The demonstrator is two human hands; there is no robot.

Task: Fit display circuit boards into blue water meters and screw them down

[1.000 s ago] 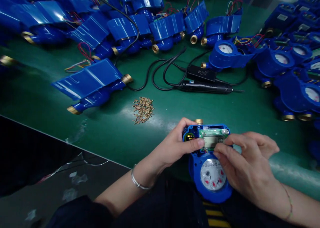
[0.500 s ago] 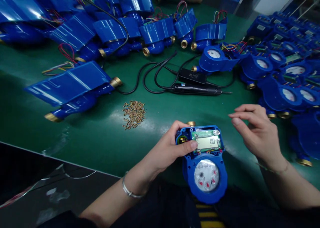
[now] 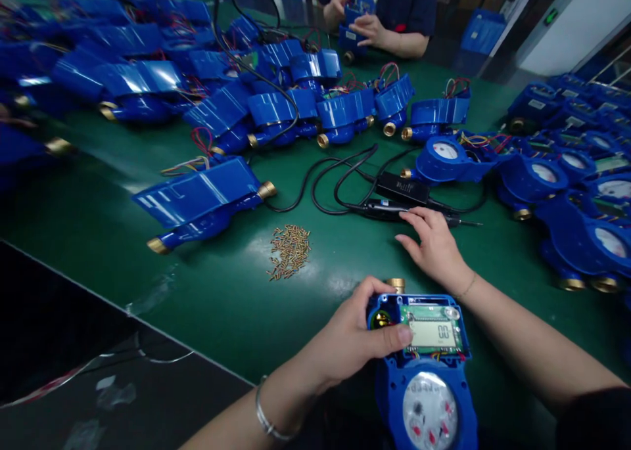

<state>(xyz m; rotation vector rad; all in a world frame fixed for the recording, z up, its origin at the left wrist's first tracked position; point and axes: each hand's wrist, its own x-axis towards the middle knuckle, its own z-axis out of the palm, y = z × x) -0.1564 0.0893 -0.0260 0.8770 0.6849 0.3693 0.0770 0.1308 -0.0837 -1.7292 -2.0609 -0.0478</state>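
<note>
My left hand (image 3: 359,338) grips the top left corner of an open blue water meter (image 3: 428,371) at the table's near edge, thumb pressed on its green circuit board beside the small LCD screen. The meter's round dial faces up below the board. My right hand (image 3: 434,243) reaches forward over the green table, palm down with fingers spread, its fingertips at a black electric screwdriver (image 3: 394,208) that lies on its side. Nothing is held in that hand. A small pile of brass screws (image 3: 289,251) lies left of the right hand.
Many blue water meters (image 3: 276,112) with brass fittings and loose wires crowd the back and the right side (image 3: 566,180). A black adapter (image 3: 401,188) and coiled cable lie by the screwdriver. Another person's hands (image 3: 365,26) work on a meter at the far edge.
My right hand left the meter's circuit board and moved forward to the screwdriver. The view tilted up, bringing the person at the far side into sight. The left hand kept its grip.
</note>
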